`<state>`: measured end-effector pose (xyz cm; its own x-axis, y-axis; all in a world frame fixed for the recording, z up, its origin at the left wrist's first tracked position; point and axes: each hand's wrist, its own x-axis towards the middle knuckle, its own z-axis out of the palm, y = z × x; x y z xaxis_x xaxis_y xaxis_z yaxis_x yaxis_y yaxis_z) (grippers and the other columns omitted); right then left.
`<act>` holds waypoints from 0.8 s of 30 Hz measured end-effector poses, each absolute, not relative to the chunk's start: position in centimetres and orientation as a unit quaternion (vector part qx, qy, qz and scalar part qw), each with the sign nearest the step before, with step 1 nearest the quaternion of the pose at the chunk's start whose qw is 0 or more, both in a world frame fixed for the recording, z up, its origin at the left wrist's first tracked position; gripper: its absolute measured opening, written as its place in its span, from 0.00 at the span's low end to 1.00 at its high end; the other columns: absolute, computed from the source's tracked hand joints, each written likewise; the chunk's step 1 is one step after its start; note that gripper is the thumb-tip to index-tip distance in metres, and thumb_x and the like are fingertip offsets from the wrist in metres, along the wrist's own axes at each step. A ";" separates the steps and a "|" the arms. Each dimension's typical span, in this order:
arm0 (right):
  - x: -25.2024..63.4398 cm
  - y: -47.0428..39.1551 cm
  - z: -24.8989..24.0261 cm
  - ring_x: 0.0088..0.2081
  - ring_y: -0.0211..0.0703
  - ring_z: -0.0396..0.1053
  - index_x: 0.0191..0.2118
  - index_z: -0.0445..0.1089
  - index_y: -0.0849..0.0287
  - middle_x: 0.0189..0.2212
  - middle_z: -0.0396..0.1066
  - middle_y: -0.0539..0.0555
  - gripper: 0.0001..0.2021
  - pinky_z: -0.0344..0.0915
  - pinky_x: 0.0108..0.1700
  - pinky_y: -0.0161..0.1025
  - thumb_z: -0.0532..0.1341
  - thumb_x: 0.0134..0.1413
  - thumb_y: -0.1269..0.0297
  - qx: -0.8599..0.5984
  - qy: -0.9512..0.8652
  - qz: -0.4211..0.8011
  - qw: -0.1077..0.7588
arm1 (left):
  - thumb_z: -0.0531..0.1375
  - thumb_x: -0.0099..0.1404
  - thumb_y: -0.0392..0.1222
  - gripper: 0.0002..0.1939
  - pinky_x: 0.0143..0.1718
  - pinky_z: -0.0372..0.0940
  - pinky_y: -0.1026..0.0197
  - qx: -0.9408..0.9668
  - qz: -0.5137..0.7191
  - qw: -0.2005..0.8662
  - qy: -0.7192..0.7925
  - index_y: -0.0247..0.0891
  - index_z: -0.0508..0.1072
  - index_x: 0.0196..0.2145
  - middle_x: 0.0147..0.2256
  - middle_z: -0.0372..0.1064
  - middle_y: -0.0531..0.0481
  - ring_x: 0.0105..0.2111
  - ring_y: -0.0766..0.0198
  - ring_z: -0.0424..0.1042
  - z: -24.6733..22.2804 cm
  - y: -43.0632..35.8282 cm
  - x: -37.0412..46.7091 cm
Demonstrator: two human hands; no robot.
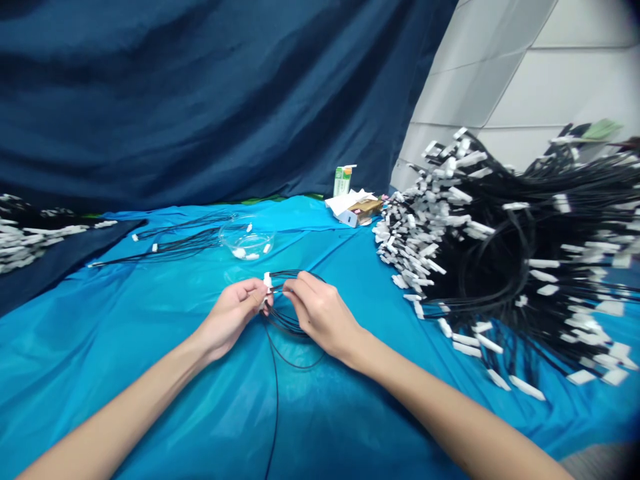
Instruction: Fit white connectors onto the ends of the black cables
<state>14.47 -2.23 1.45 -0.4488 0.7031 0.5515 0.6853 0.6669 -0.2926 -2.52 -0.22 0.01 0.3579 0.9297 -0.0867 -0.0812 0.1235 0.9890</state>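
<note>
Between my two hands is a white connector [267, 281] at the end of a coiled bundle of thin black cables [285, 323]. My left hand [237, 308] pinches the connector from the left side. The fingers of my right hand [320, 307] are pinched together just right of it, at a thin cable end; the exact thing between the fingertips is too small to tell. The coil passes behind and under my right hand. A single black cable [276, 407] runs from the coil down to the front edge of the view.
A clear round dish [249, 241] with white connectors and loose black cables [185, 243] lie behind my hands on the blue cloth [165, 373]. A big cable pile [500, 260] stands at right, another [30, 237] at far left. Small boxes [357, 208] sit at the back.
</note>
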 end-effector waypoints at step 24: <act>14.2 -2.5 1.7 0.34 0.40 0.60 0.38 0.63 0.64 0.31 0.62 0.54 0.09 0.55 0.32 0.35 0.47 0.57 0.72 -0.437 -0.856 -0.048 0.271 | 0.58 0.52 0.53 0.22 0.25 0.54 0.74 0.547 0.429 0.573 0.434 0.27 0.61 0.28 0.26 0.61 0.48 0.25 0.75 0.59 -0.6 -0.4 -1.9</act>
<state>14.21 -2.47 1.75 -0.4709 0.7229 0.5056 0.7751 0.6127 -0.1541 -1.85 -0.36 -0.60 0.2539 0.9668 -0.0283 -0.0168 0.0337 0.9993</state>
